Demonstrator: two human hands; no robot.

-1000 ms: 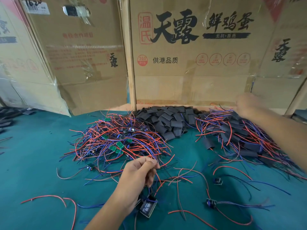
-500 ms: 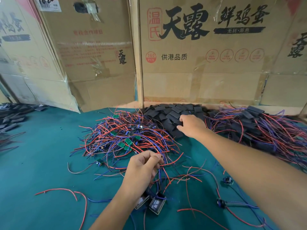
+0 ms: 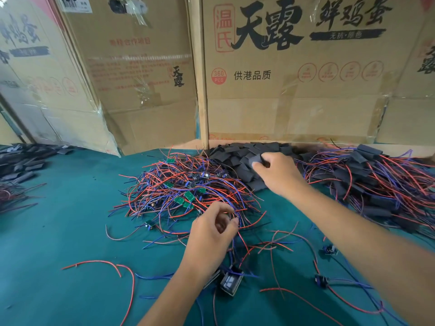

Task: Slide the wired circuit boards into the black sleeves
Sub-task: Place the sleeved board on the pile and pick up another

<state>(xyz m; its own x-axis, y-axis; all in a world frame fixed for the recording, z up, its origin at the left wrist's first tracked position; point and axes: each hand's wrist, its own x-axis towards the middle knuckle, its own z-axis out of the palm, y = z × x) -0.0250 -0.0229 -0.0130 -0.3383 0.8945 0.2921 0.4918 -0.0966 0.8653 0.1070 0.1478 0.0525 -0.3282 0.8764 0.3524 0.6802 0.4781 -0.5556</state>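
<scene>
We cannot see the fingertips of the right hand (image 3: 280, 175) where they pinch a black sleeve (image 3: 255, 159); the sleeve's far end merges with the sleeve pile (image 3: 237, 158) behind it. Under the left hand (image 3: 210, 234) the wires it pinches vanish behind the palm, and the forearm covers part of a small dark component (image 3: 231, 281) (we cannot tell what it is). Most circuit boards in the wire tangle (image 3: 188, 191) are buried, only green corners showing. The finished pile (image 3: 376, 184) runs off the right edge, and another dark pile (image 3: 21, 161) is cut by the left edge. Small print on the cardboard boxes (image 3: 294, 78) is too blurred for us to read.
</scene>
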